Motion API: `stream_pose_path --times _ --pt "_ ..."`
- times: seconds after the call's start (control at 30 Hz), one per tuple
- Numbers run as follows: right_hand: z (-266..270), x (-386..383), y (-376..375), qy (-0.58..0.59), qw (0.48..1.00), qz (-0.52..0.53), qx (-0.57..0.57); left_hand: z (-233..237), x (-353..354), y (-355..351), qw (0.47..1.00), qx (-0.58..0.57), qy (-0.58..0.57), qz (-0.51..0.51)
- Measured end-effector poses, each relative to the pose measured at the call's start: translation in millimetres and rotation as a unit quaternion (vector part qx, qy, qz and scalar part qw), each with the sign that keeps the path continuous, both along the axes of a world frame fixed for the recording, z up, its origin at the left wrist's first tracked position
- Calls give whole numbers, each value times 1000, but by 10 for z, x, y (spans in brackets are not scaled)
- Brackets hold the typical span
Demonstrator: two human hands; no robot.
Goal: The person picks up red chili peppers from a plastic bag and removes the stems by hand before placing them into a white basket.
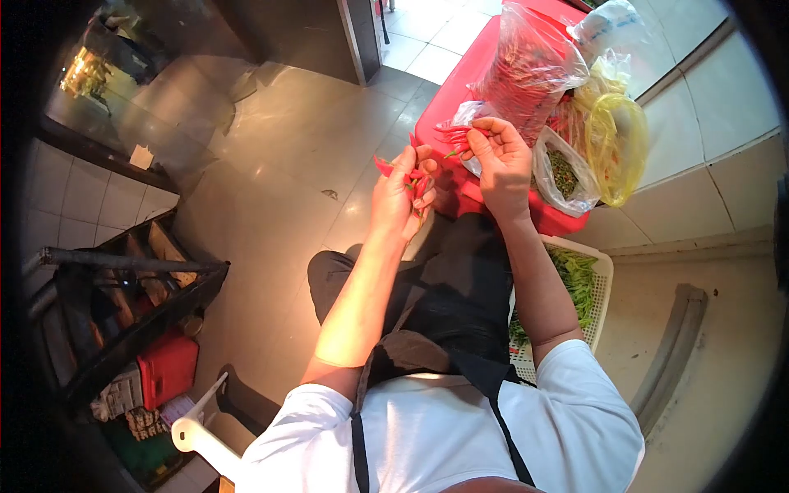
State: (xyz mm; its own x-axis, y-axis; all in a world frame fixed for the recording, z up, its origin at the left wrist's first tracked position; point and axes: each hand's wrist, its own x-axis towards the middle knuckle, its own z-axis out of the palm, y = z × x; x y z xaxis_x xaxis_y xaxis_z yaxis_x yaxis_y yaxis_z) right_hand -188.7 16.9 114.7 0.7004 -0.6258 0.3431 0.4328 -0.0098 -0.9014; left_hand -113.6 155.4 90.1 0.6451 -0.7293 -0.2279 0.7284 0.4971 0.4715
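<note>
Red, slender, tapering chillies (454, 140) in left hand (398, 195) and right hand (503, 164).

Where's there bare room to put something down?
Mostly the floor, between the dark rack and the person's legs. On the red table, a narrow strip shows left of the chilli bag. Bags crowd its right side; the left hand and right hand, holding red chillies, crowd its near-left corner.

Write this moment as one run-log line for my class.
left hand: holding red chilies; right hand: pinching more red chilies; red surface: clear bag, red contents; right side: white basket of greens
</note>
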Motion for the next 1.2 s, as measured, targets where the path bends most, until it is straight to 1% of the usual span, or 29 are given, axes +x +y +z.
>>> stream_pose_path --times 0.1,0.13,0.17,0.2,0.23,0.3,0.4,0.5,0.53,0.57,0.6,0.7,0.8,0.83,0.9,1.0,1.1,1.2 --pt "9 -8 19 5 998 -63 -1 60 -67 -6 994 89 -65 -3" --pt "18 -16 16 18 984 -123 -125 83 -92 -13 993 86 -80 -9" --pt "35 -25 15 31 952 -181 -246 107 -123 -24 992 82 -95 -14" --pt "58 -31 19 43 901 -235 -363 129 -156 -39 991 79 -110 -19" --pt "91 -36 45 38 885 -249 -392 151 -190 -60 986 107 -127 2" --pt "156 -42 127 27 850 -277 -448 191 -228 -113 982 122 -142 25" --pt "146 -40 195 24 868 -273 -415 195 -238 -151 979 127 -149 52" --pt "118 -36 214 16 861 -288 -418 166 -238 -178 979 110 -157 72" --pt "60 -35 230 29 912 -254 -321 162 -241 -181 979 103 -160 78" --pt "-28 -32 252 40 951 -216 -219 165 -243 -174 981 97 -153 70" --pt "-56 -29 271 52 977 -175 -114 172 -245 -161 983 90 -146 62" --pt "-36 -35 247 15 994 -77 75 210 -250 -153 993 55 -98 34" --pt "-222 -37 115 7 990 -65 127 223 -211 -104 999 12 -41 0" --pt "-211 -42 6 19 991 -91 101 221 -187 -73 1000 -3 -23 -13" --pt "-177 -56 -321 45 987 -144 48 205 -152 18 999 29 -31 -13" --pt "-441 -44 -807 142 976 -157 -51 107 -119 96 997 59 -41 -17" --pt "-625 52 -955 264 931 -188 -171 105 -176 94 994 90 -51 -28" --pt "-707 114 -1007 316 868 -176 -340 84 -195 83 995 81 -52 -42"
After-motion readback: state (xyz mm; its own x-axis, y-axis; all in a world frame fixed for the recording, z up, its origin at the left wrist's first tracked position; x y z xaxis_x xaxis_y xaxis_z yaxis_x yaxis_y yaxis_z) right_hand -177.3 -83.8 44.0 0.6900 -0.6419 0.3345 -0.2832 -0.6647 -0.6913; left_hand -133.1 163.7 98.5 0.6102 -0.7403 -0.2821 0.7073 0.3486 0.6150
